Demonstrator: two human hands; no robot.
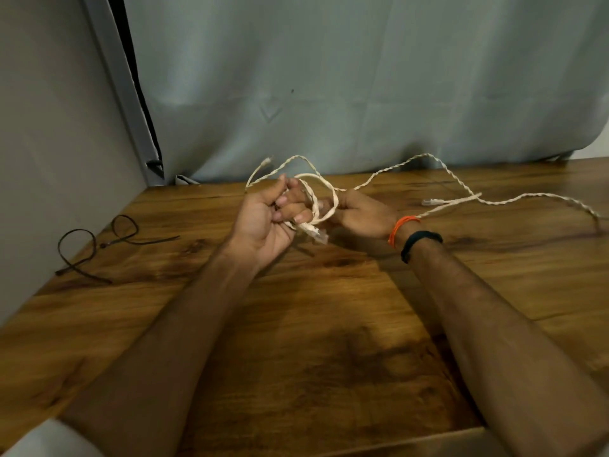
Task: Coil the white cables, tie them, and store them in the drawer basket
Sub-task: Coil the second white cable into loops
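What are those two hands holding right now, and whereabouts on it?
Both hold the white cable. The left hand grips the small coil near a clear plug; the right hand pinches the loop's other side. The rest trails over the table.

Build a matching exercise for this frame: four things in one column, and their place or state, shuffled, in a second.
Things:
1. left hand
2. white cable
3. black ties
4. orange thread

Places or states:
A. lying on the wooden table, far left
B. around the right wrist
C. trailing across the table to the right
D. gripping small loops of cable

Pairs: 1-D, 2-C, 3-A, 4-B
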